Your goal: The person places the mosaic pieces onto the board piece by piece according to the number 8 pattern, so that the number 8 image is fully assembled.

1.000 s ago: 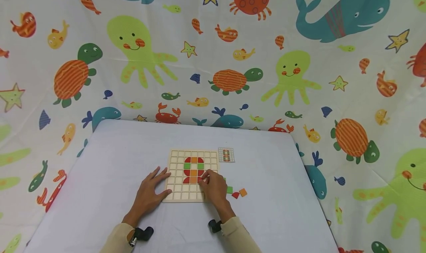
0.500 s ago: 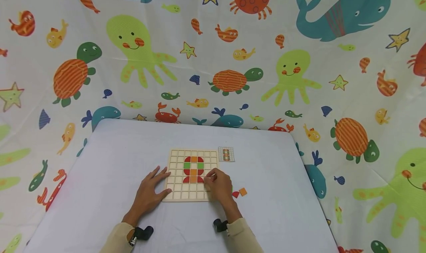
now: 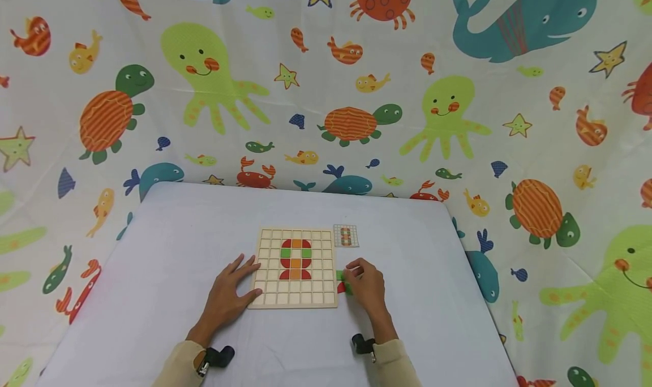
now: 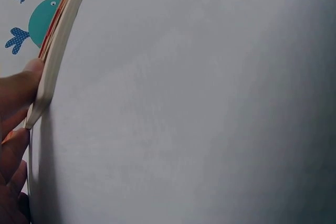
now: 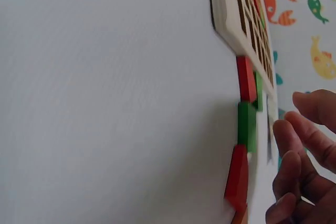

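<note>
A wooden grid board [image 3: 292, 306] lies on the white table, bearing red, orange and green tiles [image 3: 296, 259] near its middle. My left hand [image 3: 229, 289] rests at the board's left edge with the fingers spread; the left wrist view shows its fingertips touching the board's rim. Right of the board, my right hand [image 3: 368, 285] hovers over loose tiles. In the right wrist view, its fingers [image 5: 287, 171] are bent loosely and hold nothing, apart from the tiles. Below them lie a green tile [image 5: 245, 124] and a red tile [image 5: 238, 174]; the hand partly hides this group in the head view.
A small pattern card [image 3: 346, 236] lies by the board's upper right corner. Another red tile [image 5: 245, 78] sits near the board's edge, with part of an orange tile [image 5: 240, 216] at the bottom of the right wrist view. A sea-animal print cloth [image 3: 351, 53] hangs behind the table.
My right hand has left the red tile at the lower right of the pattern and moved right to the loose tiles. My left hand has stayed in place.
</note>
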Demonstrator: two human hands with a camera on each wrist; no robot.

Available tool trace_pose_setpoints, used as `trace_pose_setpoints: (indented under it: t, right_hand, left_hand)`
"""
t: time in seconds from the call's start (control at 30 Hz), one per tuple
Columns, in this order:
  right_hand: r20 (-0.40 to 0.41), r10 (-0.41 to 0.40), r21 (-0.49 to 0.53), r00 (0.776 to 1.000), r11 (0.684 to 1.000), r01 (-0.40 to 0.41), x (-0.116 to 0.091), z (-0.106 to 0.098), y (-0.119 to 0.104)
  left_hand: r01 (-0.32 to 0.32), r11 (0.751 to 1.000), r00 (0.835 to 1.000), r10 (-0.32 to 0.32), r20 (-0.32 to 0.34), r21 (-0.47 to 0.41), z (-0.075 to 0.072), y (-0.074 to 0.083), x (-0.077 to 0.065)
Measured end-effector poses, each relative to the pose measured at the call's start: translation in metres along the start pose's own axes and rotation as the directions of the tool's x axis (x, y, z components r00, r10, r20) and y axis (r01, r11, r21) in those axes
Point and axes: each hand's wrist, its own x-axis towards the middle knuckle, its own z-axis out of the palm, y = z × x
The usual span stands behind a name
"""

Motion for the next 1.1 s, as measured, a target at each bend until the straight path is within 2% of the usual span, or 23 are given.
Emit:
trace_pose_setpoints:
  t: [0.3, 0.47, 0.73, 1.1]
  right_hand:
    - [0.041, 0.009, -0.041, 0.999, 0.999, -0.007, -0.001, -0.004, 0.014]
    - [0.067, -0.005, -0.075, 0.998, 0.997, 0.01, -0.001, 0.001, 0.014]
    - [0.05, -0.003, -0.102, 0.999, 0.995, 0.008, 0.002, 0.008, 0.009]
    - [0.045, -0.056, -0.006, 0.997, 0.998, 0.056, 0.003, 0.008, 0.003]
  left_hand:
    - [-0.01, 1.0, 1.0, 0.01, -0.028, -0.007, -0.002, 0.003, -0.001]
    - [-0.017, 1.0, 0.999, 0.017, -0.033, -0.006, -0.002, 0.004, -0.001]
    - [-0.013, 1.0, 1.0, 0.013, -0.017, -0.011, -0.001, 0.003, -0.001]
    - [0.004, 1.0, 1.0, -0.004, 0.0, -0.009, -0.001, 0.001, -0.001]
